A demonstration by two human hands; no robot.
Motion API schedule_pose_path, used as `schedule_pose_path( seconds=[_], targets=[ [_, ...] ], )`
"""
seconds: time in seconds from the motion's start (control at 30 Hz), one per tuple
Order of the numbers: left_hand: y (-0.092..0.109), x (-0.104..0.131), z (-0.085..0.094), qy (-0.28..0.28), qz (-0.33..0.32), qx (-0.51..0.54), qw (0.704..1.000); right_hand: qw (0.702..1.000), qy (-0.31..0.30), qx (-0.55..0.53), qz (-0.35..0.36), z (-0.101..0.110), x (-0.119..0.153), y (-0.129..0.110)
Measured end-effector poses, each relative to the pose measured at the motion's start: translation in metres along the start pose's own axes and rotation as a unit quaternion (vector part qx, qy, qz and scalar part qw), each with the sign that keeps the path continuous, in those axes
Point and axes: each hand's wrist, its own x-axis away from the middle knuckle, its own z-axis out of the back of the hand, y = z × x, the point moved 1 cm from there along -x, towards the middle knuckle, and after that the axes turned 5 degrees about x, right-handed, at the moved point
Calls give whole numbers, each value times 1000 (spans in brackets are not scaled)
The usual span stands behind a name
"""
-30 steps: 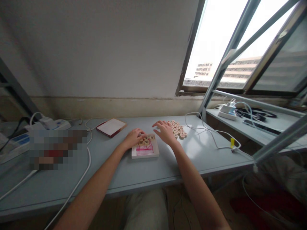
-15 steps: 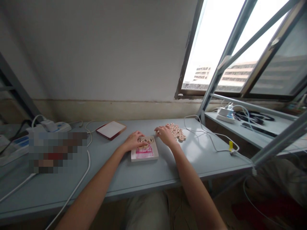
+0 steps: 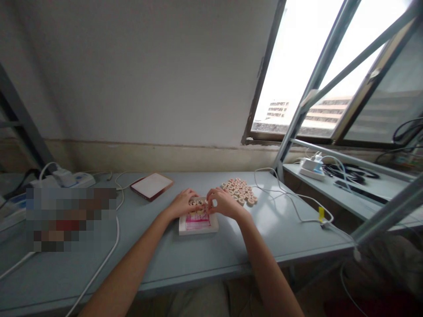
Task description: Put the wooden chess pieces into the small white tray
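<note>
A: Wooden discs [image 3: 197, 203] lie in the white box [image 3: 198, 222], mid-table [image 3: 185, 253]?
B: Yes. Left hand [image 3: 183, 203] rests curled on them; right hand [image 3: 222, 203] pinches one disc at the box's far edge. Loose pieces [image 3: 239, 191] lie nearby.

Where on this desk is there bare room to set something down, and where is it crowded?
Bare patches: the desk front edge below the white box, and between the chess pieces and the white cable. Crowded: both hands, left and right, over the box; cords and power strip far left.
</note>
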Motion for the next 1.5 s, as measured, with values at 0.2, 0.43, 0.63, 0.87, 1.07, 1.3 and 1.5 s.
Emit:
schedule_pose_path(
  seconds=[0.2, 0.43, 0.63, 0.87, 1.07, 1.3, 1.5],
  targets=[
    [0, 0, 0, -6, 1, -2, 1000, 1000, -1, 16, 11, 0, 1, 1],
    [-4, -1, 2, -8, 20, 62, 998, 959, 129, 196, -160, 3, 2, 24],
    [-20, -2, 7, 9, 71, 206, 976, 932, 87, 246, -251, -15, 9, 48],
    [-26, 3, 10, 27, 83, 237, 968, 945, 71, 241, -207, -15, 9, 40],
    [-19, 3, 12, 35, 76, 197, 977, 940, 101, 236, -226, -11, 3, 34],
    [-26, 0, 10, 54, 83, 198, 975, 935, 115, 214, -260, -16, 2, 36],
    [-28, -1, 15, 169, 74, 80, 980, 952, 119, 150, -239, -11, -3, 24]
  ],
)
